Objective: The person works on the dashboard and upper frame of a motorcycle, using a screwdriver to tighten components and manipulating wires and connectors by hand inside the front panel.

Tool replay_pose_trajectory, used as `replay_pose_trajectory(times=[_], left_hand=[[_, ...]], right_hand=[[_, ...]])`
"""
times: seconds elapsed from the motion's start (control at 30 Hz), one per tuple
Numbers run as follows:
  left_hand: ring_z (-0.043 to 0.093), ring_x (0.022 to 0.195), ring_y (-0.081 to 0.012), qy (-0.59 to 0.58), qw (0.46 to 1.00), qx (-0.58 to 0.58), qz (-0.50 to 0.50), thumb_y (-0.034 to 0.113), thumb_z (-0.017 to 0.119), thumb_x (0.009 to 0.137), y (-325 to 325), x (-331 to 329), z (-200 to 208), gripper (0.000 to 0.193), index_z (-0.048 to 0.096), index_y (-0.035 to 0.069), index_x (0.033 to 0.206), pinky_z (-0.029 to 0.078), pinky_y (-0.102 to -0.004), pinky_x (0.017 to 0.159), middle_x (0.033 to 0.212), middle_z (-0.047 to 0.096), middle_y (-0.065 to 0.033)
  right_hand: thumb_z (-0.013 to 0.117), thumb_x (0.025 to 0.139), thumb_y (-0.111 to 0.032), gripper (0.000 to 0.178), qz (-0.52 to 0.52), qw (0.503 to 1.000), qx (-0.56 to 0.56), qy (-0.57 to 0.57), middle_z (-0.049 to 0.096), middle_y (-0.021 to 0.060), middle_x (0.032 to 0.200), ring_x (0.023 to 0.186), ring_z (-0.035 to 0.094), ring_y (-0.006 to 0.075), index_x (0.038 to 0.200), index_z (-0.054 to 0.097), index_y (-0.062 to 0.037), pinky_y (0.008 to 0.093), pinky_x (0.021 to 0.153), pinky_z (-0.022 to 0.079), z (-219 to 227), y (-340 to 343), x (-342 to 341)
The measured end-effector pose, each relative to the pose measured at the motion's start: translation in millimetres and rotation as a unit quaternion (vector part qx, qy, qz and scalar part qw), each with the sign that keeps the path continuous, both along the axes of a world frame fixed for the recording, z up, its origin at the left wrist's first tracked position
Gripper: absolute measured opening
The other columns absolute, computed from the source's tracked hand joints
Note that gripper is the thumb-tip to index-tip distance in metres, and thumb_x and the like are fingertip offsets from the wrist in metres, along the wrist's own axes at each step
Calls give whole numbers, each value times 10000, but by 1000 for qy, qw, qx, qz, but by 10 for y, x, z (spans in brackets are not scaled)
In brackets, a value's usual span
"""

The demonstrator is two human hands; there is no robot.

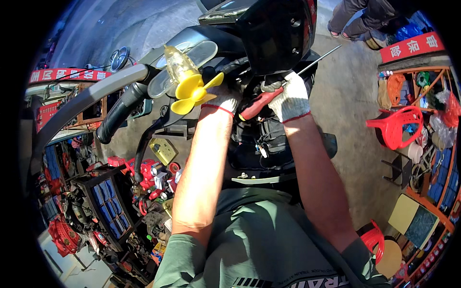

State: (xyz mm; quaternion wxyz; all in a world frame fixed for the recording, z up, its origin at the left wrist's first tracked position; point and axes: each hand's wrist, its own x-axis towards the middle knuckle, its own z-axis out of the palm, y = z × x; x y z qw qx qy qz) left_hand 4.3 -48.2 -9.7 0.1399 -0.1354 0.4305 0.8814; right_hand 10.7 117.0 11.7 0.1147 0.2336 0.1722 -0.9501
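Screwdriver (258, 104): red in the handle, thin and metallic in the shaft; was held at the front of the black vehicle (269, 134), just below the black casing (276, 36), the shaft pointed up and to the right.
Right hand (292, 100): was covered by a white knitted glove with a red cuff edge; its fingers were wrapped round the shaft end of the handle.
Left hand (226, 99): was gloved likewise; its fingers were hidden among dark vehicle parts, so whether they were spread or pinching could not be told.
Ornament (194, 93): yellow, propeller-shaped; was seen near the left wrist.
Handlebar grip (122, 114): black; was placed left of the ornament.
Red stool (396, 127): was stood on the floor at right.
Co-worker (357, 20): was partly shown at upper right, in dark trousers.
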Motion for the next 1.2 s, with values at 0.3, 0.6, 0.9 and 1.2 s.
replay_pose_trajectory(times=[0.3, 0.6, 0.9, 1.2], left_hand=[[570, 1077, -288, 46, 993, -106, 19, 363, 467, 911, 41, -52, -34, 448, 512, 27, 1205, 501, -412, 873, 1178, 586, -154], [571, 1077, -267, -33, 996, 51, -63, 326, 444, 921, -15, 2, 255, 413, 506, 48, 1220, 520, -389, 850, 1179, 586, -145], [583, 1039, -231, 27, 995, -59, -79, 207, 518, 892, -64, -33, 215, 367, 505, 46, 1221, 511, -341, 847, 1155, 602, -108], [595, 1001, -195, 143, 890, -383, -200, 89, 592, 864, -113, 126, 436, 371, 505, 44, 1222, 503, -294, 844, 1132, 618, -72]], right_hand=[[515, 891, -212, 154, 26, 998, 31, 38, 572, 32, 687, 546, 548, 163, 855, 584, -79, 292, 484, 456, -47, 103, 7], [441, 933, -275, 246, -21, 999, 7, 32, 612, 22, 767, 515, 534, 163, 948, 596, -84, 292, 400, 408, 77, 68, -87], [400, 959, -245, 339, -49, 996, -10, 79, 637, 123, 1072, 937, 624, 259, 1163, 555, -23, 388, 810, 534, -112, 21, -99], [454, 910, -298, 341, 4, 996, -55, 68, 653, 113, 976, 814, 630, 253, 1073, 601, -37, 376, 672, 533, -216, 92, -156]])
